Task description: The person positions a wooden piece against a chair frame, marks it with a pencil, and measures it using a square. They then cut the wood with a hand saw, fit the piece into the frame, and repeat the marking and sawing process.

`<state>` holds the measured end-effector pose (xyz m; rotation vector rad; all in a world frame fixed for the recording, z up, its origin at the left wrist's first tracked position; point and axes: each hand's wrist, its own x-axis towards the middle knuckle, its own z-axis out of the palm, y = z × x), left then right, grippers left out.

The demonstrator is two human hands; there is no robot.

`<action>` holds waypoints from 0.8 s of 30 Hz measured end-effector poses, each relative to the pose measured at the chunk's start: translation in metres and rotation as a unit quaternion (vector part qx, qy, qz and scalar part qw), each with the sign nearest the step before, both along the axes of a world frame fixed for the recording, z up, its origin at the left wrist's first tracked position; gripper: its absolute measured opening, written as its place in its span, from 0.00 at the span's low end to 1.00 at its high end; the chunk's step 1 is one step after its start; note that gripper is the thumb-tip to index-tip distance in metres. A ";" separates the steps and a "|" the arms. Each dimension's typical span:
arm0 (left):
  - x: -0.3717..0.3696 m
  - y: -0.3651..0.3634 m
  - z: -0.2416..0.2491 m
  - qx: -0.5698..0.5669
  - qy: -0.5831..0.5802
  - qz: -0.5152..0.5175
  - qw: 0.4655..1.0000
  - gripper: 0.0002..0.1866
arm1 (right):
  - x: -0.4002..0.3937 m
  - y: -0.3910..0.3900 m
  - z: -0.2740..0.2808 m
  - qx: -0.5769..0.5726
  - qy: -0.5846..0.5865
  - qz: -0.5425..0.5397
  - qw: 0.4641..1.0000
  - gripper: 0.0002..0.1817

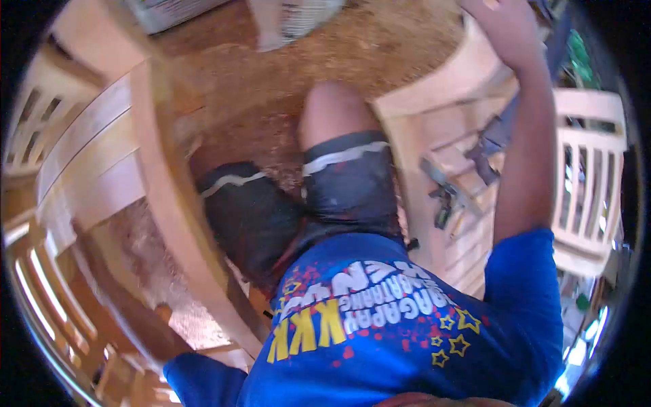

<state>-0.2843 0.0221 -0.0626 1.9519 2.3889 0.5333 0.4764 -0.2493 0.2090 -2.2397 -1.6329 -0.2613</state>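
My right arm reaches up the right side of the head view. My right hand [500,19] is cut off by the top edge, close to a curved, pale wooden piece [461,71]; its fingers do not show clearly. On the left, my left forearm [125,302] runs along a wooden frame to a pale panel [102,169]. Blur and the wood hide my left hand's fingers there. Between my left arm and my legs stands a long curved wooden rail [166,176].
Several dark hand tools [444,193] lie on a slatted wooden surface [468,237] at my right, near a pencil-like stick [456,226]. Beyond is a slatted wooden chair back [588,169]. More slatted furniture [44,285] stands left. Brown dirt ground [380,47] lies ahead.
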 end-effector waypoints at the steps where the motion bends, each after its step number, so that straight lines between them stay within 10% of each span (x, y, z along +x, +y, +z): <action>1: 0.001 -0.006 0.008 0.001 0.004 0.004 1.000 0.38 | -0.006 0.001 0.001 -0.004 -0.058 -0.032 0.998 0.19; 13: 0.119 -0.089 0.055 0.067 0.090 0.287 0.952 0.32 | 0.047 -0.001 -0.020 0.001 0.036 -0.006 0.999 0.22; 16: 0.137 -0.091 0.035 0.285 -0.087 0.095 0.950 0.25 | 0.017 0.001 -0.002 -0.035 0.013 -0.023 0.999 0.20; 22: 0.339 -0.189 0.108 -0.060 -0.412 -0.158 0.895 0.16 | 0.010 0.001 0.003 -0.026 -0.044 0.049 0.997 0.16; 24: 0.368 -0.220 0.071 0.015 -0.170 -0.257 0.951 0.27 | 0.015 0.002 0.000 -0.023 -0.062 0.063 0.996 0.15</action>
